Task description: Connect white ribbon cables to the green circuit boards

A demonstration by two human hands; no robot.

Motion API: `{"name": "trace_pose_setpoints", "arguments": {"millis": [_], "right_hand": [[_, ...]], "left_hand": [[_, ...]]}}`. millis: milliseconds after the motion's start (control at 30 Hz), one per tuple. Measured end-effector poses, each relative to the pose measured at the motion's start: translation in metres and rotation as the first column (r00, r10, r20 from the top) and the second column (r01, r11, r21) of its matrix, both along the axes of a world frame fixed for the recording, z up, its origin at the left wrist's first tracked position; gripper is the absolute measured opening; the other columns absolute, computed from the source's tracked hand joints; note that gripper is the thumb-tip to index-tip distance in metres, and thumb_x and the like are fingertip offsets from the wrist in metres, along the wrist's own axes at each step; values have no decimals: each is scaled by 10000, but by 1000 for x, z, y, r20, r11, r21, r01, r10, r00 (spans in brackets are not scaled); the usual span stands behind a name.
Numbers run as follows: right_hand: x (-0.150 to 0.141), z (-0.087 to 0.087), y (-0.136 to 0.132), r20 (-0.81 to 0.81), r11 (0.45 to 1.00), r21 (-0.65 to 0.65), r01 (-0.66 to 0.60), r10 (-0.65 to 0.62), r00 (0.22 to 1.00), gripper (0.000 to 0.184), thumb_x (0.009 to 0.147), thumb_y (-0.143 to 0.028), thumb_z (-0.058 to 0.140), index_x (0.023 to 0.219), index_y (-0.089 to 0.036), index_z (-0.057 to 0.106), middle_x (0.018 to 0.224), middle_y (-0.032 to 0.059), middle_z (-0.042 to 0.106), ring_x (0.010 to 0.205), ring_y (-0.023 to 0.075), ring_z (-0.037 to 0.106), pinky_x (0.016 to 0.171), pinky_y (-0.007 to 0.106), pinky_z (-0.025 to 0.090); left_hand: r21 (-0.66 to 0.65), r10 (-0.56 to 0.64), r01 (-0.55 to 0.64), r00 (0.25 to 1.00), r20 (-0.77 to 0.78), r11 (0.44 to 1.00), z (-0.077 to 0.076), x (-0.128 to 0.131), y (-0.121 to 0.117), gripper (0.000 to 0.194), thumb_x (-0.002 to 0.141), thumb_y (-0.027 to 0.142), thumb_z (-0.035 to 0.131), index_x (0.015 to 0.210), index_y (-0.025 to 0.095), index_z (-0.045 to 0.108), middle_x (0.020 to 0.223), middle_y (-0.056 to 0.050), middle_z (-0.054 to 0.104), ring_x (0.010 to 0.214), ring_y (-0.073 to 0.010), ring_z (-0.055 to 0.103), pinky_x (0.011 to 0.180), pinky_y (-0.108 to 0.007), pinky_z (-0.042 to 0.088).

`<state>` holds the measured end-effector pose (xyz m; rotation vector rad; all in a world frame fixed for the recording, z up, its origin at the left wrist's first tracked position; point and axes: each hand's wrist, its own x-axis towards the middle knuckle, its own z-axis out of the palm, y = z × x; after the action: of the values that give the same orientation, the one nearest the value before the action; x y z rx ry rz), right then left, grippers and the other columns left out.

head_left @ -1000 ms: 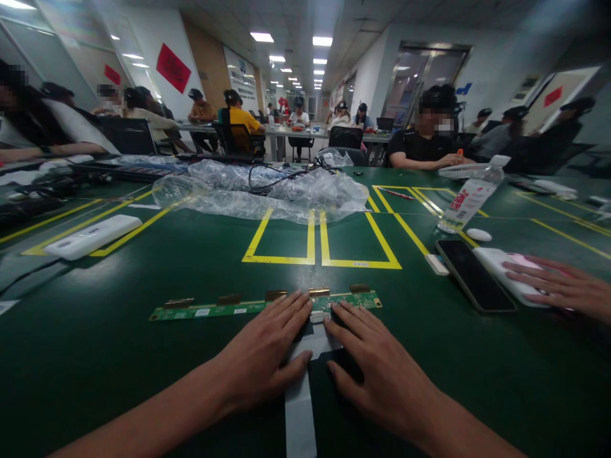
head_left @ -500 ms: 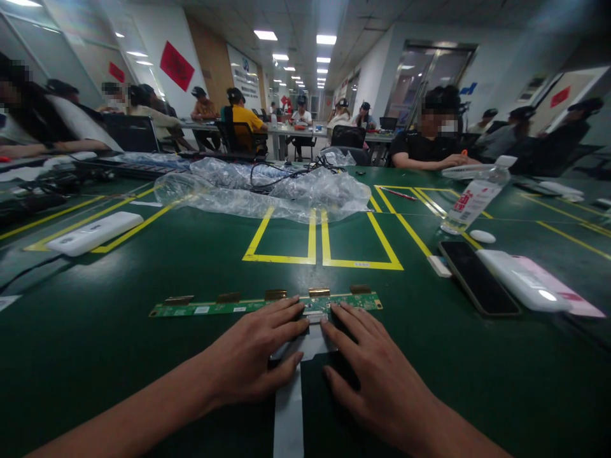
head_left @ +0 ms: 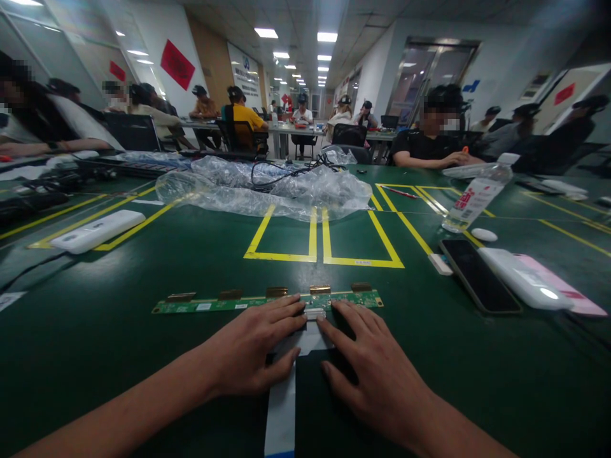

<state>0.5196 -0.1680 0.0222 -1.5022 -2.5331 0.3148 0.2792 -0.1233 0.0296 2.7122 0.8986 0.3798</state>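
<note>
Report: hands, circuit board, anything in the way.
Left hand and right hand open, fingers flanking white connector. Green circuit board flat, partly covered by hands; white flat cable trailing nearward. Plastic wrap beyond, not touching board.

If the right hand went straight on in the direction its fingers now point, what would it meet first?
Most likely the green circuit board: the right hand has its fingertips at the board's near edge, though contact is unclear. Just beyond seems to be a brown tab.
</note>
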Motion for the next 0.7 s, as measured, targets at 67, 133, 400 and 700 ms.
{"name": "trace_pose_setpoints", "arguments": {"millis": [67,133,400,700], "right_hand": [[-1,0,1,1,1000,12,-4,4,1000,584,891,-386,558,1456,-289,445,1535,125,378,1408,326,324,1131,554,275],[-1,0,2,3,1000,18,-7,7,1000,576,896,-376,549,1455,-293,443,1532,122,379,1407,322,325,1129,551,276],[-1,-1,5,-13,999,35,-7,7,1000,569,891,-361,553,1447,-292,456,1511,119,410,1385,330,351,1109,556,297],[6,-1,9,-65,998,59,-5,9,998,467,917,-319,511,1378,-253,549,1469,95,483,1352,283,412,1098,523,342]], "left_hand": [[-16,-20,20,1000,-21,1000,1,-1,1,485,886,267,534,1346,116,562,1442,-140,496,1377,-292,423,1113,-505,402],[-32,-33,32,999,-24,999,1,-2,3,494,890,270,534,1358,114,551,1446,-146,490,1381,-296,416,1116,-506,397],[-43,-58,57,998,-9,997,6,-3,3,527,872,251,544,1382,119,522,1443,-160,490,1370,-313,428,1104,-525,401],[-50,-69,70,997,27,996,7,-4,5,519,875,235,549,1388,157,530,1459,-131,480,1386,-297,409,1137,-489,373]]}}
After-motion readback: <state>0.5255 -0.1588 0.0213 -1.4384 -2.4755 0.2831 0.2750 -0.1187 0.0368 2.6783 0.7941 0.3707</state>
